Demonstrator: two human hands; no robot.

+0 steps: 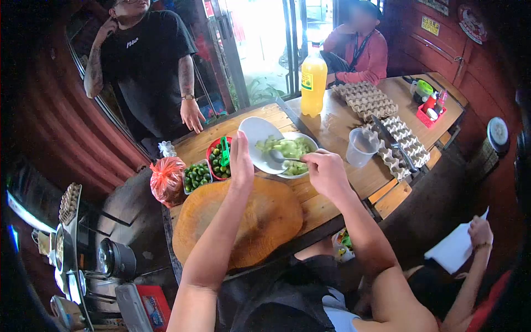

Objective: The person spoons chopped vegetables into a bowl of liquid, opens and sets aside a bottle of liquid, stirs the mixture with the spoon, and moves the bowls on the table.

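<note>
My left hand (241,160) holds a white bowl (253,133) by its left side, tipped to the right over a second white bowl (314,145) on the table. In my right hand (326,170) is a metal spoon (287,160), its head at the tilted bowl's lower edge. Pale green chopped pieces (287,146) lie in the lower bowl and at the tilted bowl's lip. Beneath my forearms rests a round wooden chopping board (271,216). Left of the bowls stand a tub of small green citrus fruits (197,177) and a red basket (212,146) with more fruits and a green-handled tool (225,152).
An orange plastic bag (167,180) sits at the table's left edge. To the right are a clear plastic cup (360,148), egg trays (365,99), a knife (395,143) and a bottle of yellow drink (313,83). People are behind the table and at lower right.
</note>
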